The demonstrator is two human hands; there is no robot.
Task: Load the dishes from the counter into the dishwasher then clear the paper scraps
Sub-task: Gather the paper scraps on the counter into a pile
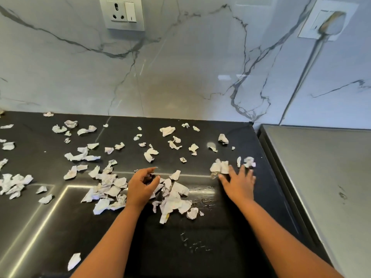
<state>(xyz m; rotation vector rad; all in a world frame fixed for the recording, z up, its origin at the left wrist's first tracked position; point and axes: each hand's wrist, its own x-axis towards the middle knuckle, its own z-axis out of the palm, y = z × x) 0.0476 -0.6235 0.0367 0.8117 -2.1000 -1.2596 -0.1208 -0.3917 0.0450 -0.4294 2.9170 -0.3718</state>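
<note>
Several torn white paper scraps lie scattered over the black counter [200, 247]. The thickest heap of scraps [172, 197] sits at the centre. My left hand [141, 187] rests on that heap with its fingers loosely curved over the paper. My right hand [239, 182] lies flat on the counter with its fingers spread, the fingertips touching a crumpled scrap [219, 167] and another small scrap [249, 162]. No dishes show in this view.
A marble backsplash [180, 77] rises behind the counter, with a socket and switch plate [122, 13] high on it. A grey steel surface [321, 177] adjoins the counter on the right. More scraps [14, 184] lie at the left edge.
</note>
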